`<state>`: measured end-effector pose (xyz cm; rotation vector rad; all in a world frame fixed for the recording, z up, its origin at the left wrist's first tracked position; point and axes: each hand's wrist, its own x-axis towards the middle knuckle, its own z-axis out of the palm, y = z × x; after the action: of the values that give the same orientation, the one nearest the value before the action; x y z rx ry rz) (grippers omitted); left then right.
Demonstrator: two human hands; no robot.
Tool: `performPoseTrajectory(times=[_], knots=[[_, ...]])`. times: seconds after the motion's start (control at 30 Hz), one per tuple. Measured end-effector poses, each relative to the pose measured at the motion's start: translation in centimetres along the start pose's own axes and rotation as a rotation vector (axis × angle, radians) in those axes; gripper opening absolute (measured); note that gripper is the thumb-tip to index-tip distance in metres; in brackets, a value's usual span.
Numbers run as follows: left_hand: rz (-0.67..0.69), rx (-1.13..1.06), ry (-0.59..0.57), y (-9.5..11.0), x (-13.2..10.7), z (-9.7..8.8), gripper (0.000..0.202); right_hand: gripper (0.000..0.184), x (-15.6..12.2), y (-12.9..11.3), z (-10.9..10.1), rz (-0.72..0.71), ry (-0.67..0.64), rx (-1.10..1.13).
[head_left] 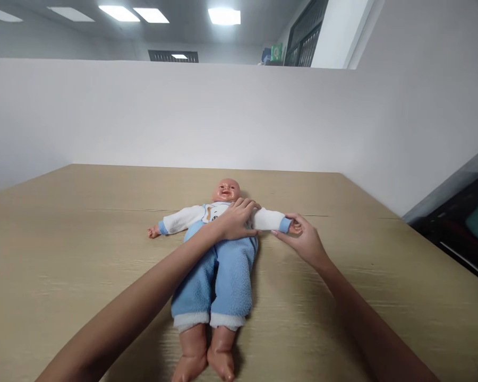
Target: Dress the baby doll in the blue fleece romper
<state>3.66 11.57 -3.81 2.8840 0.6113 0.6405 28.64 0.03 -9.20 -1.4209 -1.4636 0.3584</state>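
Baby doll [219, 254] lies face-up, frame centre, on wooden table [63, 254]. Left hand [237, 220] flat, pressing chest, steadying body. Right hand [302, 241] pinches blue sleeve cuff [284, 225] at doll's wrist, arm held outstretched.

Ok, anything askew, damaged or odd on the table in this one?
Nothing stands out. The doll lies flat on its back on the table, fully dressed. The left hand rests on its chest; the right hand pinches the blue sleeve cuff.
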Motion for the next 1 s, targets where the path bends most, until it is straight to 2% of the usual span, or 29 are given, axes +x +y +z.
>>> performPoseTrajectory(times=[0.1, 0.17, 0.23, 0.33, 0.4, 0.5, 0.63, 0.77, 0.9, 1.0], knots=[[-0.017, 0.030, -0.077, -0.9, 1.3, 1.1, 0.059, 0.058, -0.4, -1.2, 1.7, 0.058, -0.058, 0.336], [-0.037, 0.030, -0.052, -1.3, 1.2, 1.4, 0.049, 0.064, -0.7, -1.3, 2.5, 0.105, -0.096, 0.527], [-0.066, -0.002, 0.007, -1.5, 0.8, 1.4, 0.047, 0.074, -1.1, -1.0, 3.0, 0.140, -0.120, 0.585], [-0.114, -0.124, 0.094, -1.6, 0.1, 1.0, 0.043, 0.079, -2.0, -0.4, 3.2, 0.103, -0.160, 0.423], [-0.136, -0.244, 0.150, -1.6, -0.2, 0.6, 0.041, 0.064, -2.7, -0.3, 3.4, 0.028, -0.229, 0.241], [-0.166, -0.425, 0.238, -1.8, -0.6, 0.3, 0.049, 0.045, -3.2, -0.7, 4.2, -0.100, -0.328, 0.028], [-0.257, -0.633, 0.395, -2.6, -1.4, 0.3, 0.059, 0.032, -2.9, -2.0, 6.3, -0.138, -0.345, -0.003], [-0.422, -0.817, 0.557, -3.6, -2.4, 0.3, 0.050, 0.021, -2.0, -3.9, 8.6, 0.029, -0.353, 0.279], [-0.564, -1.027, 0.718, -4.9, -3.4, -0.1, 0.058, 0.031, -0.8, -6.0, 11.6, 0.165, -0.292, 0.599], [-0.566, -1.189, 0.832, -6.0, -3.9, -0.3, 0.060, 0.039, 0.3, -6.9, 14.3, 0.183, -0.243, 0.701]])
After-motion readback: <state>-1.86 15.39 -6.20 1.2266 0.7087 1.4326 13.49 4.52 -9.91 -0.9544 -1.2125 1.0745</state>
